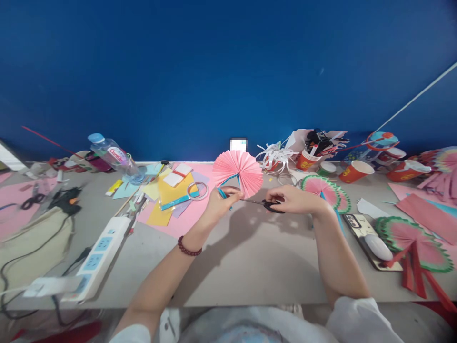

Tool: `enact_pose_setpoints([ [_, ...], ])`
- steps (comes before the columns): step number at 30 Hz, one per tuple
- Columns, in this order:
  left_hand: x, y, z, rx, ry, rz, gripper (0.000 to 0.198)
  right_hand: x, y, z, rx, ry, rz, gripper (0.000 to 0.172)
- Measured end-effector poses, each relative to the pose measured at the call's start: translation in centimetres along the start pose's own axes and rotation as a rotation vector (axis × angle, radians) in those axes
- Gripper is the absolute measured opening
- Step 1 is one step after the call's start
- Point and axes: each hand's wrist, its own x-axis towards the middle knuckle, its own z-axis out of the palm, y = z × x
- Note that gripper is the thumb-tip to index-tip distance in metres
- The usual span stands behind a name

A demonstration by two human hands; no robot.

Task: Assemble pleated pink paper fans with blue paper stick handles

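Note:
A pleated pink paper fan [238, 167], spread almost to a full circle, stands upright over the middle of the table. My left hand [225, 200] pinches its lower edge, with a blue strip [222, 192] showing at the fingers. My right hand [293, 200] is closed around black-handled scissors [272, 206]. Their blades point left and reach the fan's bottom near my left fingertips; whether they touch the paper I cannot tell. A dark red bead bracelet [189, 247] circles my left wrist.
To the left are a power strip [102, 255], a plastic bottle [117, 157], yellow paper [174, 193] and a tape roll [197, 191]. On the right lie watermelon-patterned fans [417, 243], a phone [357, 226], a white mouse [377, 246] and paper cups [357, 171]. A blue wall [228, 71] rises behind.

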Motion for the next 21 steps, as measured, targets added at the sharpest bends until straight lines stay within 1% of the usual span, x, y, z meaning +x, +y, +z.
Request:
enact_pose_setpoints([
  [3, 0.0, -0.3, 0.1, -0.007, 0.018, -0.015, 0.022, -0.1, 0.0, 0.0, -0.002, -0.008, 0.015, 0.018],
  [6, 0.2, -0.9, 0.2, -0.018, 0.031, 0.002, 0.022, -0.1, 0.0, 0.0, -0.019, -0.021, 0.026, 0.018],
  [10, 1.0, -1.6, -0.4, -0.074, 0.129, 0.050, 0.017, -0.1, -0.1, 0.0, -0.066, -0.061, 0.004, 0.017],
  [12, 1.4, -1.6, -0.9, -0.123, 0.174, 0.053, 0.014, -0.1, -0.1, 0.0, -0.060, -0.069, 0.005, 0.017],
  [16, 1.4, -1.1, -1.4, -0.145, 0.170, 0.010, 0.012, 0.0, 0.3, -0.1, -0.026, -0.071, 0.038, 0.016],
  [21, 0.9, -0.5, -1.1, -0.113, 0.163, 0.009, 0.012, 0.2, 1.1, 0.0, -0.024, -0.074, 0.053, 0.022],
])
